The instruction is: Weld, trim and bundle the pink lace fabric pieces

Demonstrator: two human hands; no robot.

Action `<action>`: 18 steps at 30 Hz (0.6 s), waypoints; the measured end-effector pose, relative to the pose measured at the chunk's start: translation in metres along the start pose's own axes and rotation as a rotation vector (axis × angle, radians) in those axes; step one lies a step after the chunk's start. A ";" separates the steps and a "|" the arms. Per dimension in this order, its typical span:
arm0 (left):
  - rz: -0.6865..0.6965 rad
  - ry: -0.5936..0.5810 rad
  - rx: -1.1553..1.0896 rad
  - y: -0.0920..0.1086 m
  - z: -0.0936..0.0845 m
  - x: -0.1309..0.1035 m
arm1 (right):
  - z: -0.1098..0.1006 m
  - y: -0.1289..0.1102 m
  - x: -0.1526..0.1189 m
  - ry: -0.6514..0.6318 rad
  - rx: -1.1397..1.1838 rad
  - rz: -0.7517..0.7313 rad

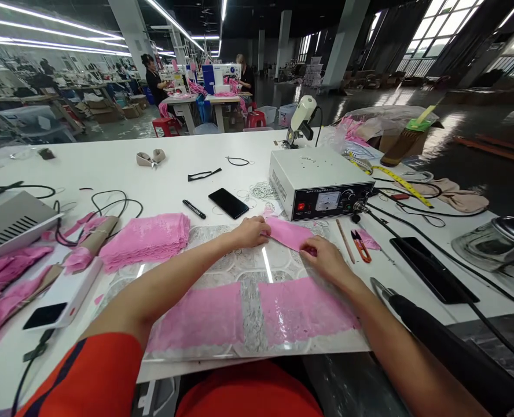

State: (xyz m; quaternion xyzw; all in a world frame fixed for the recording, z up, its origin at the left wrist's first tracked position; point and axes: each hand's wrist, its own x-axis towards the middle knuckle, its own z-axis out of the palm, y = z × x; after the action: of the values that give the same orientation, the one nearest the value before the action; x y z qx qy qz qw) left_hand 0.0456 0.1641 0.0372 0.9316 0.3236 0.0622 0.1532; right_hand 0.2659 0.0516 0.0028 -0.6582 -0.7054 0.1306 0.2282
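Observation:
Between my two hands a small piece of pink fabric (288,233) is held over the far part of a glossy clear mat (222,264). My left hand (252,233) pinches the fabric's left end. At the right end, the fingers of my right hand (322,255) close on it. Nearer to me, two pink fabric pieces (205,315) lie side by side, flat on the mat's area, with a grey strip between them. A stack of pink lace fabric (148,237) sits left of my left hand.
A white control box (322,179) with a gauge stands behind my right hand. Orange thread snips (361,246), a pencil (345,240) and a black-handled tool (417,313) lie to the right. A phone (228,202) and a marker (194,209) lie beyond my left hand. Cables cross both sides.

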 end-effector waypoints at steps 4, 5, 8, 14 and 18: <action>-0.001 -0.006 -0.039 -0.006 0.003 0.009 | -0.003 0.000 0.001 -0.003 0.028 0.032; -0.001 -0.013 -0.051 -0.007 0.002 0.010 | -0.004 0.000 0.002 -0.003 0.033 0.040; -0.003 -0.024 -0.073 -0.010 0.000 0.013 | -0.004 0.000 0.002 -0.002 0.043 0.045; -0.006 0.029 -0.064 -0.006 -0.006 0.018 | -0.001 0.002 0.000 0.061 0.000 -0.011; 0.008 0.070 -0.077 -0.002 -0.011 0.018 | 0.001 0.006 -0.001 0.145 -0.007 -0.012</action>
State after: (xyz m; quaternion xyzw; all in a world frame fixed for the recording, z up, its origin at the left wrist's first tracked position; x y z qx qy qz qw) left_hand 0.0557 0.1796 0.0473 0.9236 0.3226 0.1075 0.1773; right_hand 0.2703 0.0514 -0.0010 -0.6624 -0.6915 0.0787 0.2772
